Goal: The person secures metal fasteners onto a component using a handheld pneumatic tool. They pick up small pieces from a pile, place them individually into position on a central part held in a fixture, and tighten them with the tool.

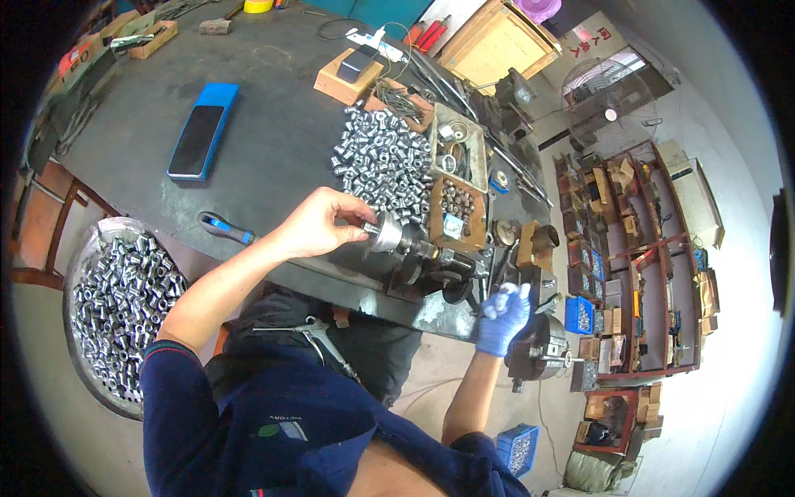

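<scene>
My bare left hand [319,222] is at the front of a round silver chuck [384,232] on a small bench spindle. Thumb and fingers pinch at the chuck's face, around a small metal part that they mostly hide. To the right of the spindle, my right hand [503,319] wears a blue glove with whitish fingertips. Its fingers are curled closed by the bench edge; what they hold, if anything, is hidden. Just behind the chuck lies a big heap of shiny metal fittings [383,157]. An air blow gun [319,335] rests across my lap.
A round metal pan [79,348] full of fittings stands at the left. On the dark workbench [273,124] are a blue-cased phone [201,132], a blue-black handle [225,227] and a wooden box of parts [458,240]. A vise-like machine [540,348] stands right of my gloved hand.
</scene>
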{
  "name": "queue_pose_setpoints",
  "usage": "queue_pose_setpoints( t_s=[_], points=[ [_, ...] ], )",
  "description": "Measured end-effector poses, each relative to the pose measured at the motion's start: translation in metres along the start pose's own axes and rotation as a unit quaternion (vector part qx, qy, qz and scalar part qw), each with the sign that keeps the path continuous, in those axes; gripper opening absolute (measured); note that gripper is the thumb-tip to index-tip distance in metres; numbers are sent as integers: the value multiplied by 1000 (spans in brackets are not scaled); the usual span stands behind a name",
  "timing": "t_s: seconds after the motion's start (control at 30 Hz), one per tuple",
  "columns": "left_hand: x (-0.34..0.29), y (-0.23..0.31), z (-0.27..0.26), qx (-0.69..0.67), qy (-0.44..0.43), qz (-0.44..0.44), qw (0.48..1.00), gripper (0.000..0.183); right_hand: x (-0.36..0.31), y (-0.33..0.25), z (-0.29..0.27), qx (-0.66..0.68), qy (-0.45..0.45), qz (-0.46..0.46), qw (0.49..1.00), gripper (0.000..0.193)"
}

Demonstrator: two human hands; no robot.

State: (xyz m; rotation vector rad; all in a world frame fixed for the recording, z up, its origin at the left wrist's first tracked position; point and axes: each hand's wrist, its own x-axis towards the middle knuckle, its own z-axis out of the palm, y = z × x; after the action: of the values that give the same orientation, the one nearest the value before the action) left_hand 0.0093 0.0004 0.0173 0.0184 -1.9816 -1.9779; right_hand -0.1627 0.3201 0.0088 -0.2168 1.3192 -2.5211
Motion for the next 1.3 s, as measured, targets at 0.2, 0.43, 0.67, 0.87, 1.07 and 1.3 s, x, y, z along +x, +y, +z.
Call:
queue_pose_setpoints(
  t_s=[0.2, 0.43, 0.67, 0.87, 1.07, 1.3],
  points=[
    [1, -1, -1, 79, -5, 32, 996, 24, 90, -2, 3, 158, -128, 105, 973, 45],
    [4, -2, 3, 22, 2, 22, 1000, 23, 128, 79, -71, -11, 17, 51, 998, 30],
    [3, -7, -1, -2, -8, 1, 1000, 24, 60, 83, -82, 12, 28, 122, 992, 33],
    [6, -5, 2, -45, -9, -24, 999, 19, 73, 89, -70, -9, 100, 129, 987, 25],
    [3, -4, -3, -62, -3, -53, 997, 17, 115, 53, -12, -104, 5, 74, 992, 24],
    [2, -6, -5, -91, 12, -66, 994, 18, 33, -9, 12, 86, -85, -72, 990, 32]
  ],
)
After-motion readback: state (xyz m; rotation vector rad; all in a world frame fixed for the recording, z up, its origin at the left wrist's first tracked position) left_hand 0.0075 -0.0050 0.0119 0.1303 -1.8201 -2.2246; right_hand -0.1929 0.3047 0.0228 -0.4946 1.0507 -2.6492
